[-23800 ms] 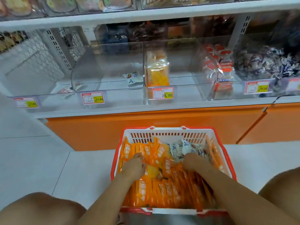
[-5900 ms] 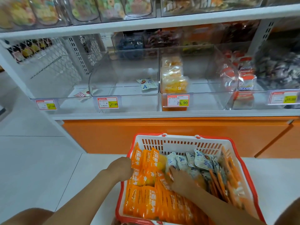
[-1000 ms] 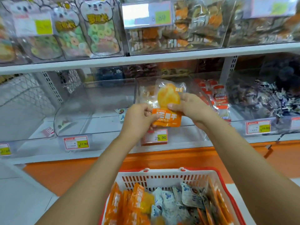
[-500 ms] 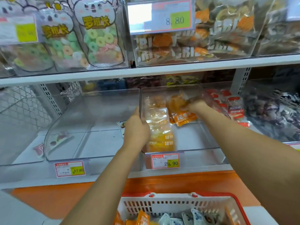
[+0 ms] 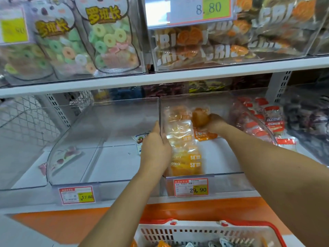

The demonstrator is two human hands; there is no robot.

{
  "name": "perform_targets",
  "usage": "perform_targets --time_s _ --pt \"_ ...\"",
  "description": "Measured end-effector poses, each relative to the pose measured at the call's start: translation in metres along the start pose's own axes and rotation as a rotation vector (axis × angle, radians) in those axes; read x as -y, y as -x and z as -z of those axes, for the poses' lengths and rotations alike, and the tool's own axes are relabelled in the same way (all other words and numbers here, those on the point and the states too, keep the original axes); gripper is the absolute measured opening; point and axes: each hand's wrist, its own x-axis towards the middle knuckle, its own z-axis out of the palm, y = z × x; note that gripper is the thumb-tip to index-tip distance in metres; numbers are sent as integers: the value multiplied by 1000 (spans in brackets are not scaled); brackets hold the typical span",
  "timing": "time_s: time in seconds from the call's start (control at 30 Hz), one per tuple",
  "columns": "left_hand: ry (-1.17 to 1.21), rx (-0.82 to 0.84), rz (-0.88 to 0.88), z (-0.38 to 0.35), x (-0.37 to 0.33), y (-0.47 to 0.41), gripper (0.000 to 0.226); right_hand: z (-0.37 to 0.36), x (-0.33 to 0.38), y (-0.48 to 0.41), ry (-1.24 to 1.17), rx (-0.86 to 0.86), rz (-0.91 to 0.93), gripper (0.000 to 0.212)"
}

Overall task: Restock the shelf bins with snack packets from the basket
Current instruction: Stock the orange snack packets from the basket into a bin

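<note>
**Restocking of a shelf bin, head view.** An orange packet (image 5: 199, 118) is held in the curled fingers (image 5: 211, 119) of the right hand (image 5: 218, 124), deep inside the clear bin (image 5: 227, 174) marked by the 29.90 price label (image 5: 191, 187). The packet is held upright, its long axis near vertical, just to the right of the row of packets (image 5: 183, 148) stacked along the bin's dividing wall (image 5: 160, 111). The left hand (image 5: 155, 150) is set against that wall beside the row; whether its fingers pinch the wall or only press on it cannot be told. Free floor lies right of the row, nearer the right hand, so the packet is judged to be set down there. The basket (image 5: 195, 237) is seen below, well apart.
</note>
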Motion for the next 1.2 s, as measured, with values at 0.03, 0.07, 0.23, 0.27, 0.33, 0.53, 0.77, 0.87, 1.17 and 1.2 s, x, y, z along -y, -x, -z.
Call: perform_targets --time_s 0.03,0.07,0.23,0.27,0.33,0.53,0.77,0.87,1.17,1.2 --pt "2 1 0 0 0 0 50 0 -2 -1 -45 24 0 53" --pt "5 3 0 0 0 0 50 0 -3 -1 -112 21 3 45" --pt "6 -2 10 0 -2 2 50 5 2 -1 -479 -145 -12 21" --pt "-4 -4 14 -1 -2 2 50 4 2 0 -525 -127 -25 17" --pt "-14 -6 17 0 -3 3 49 -3 0 0 -702 -34 -52 17" --pt "0 1 7 0 -2 1 49 3 -6 0 -843 -64 10 24" --pt "12 1 -13 -1 0 1 48 -11 16 -12 -173 -133 -110 78" --pt "16 -3 -18 -1 0 2 48 -17 26 -15 -124 -148 -163 76" --pt "12 0 -37 -1 1 1 45 3 36 -6 245 32 -1 41" --pt "10 2 -33 -1 1 2 46 4 37 -8 251 38 -36 49"
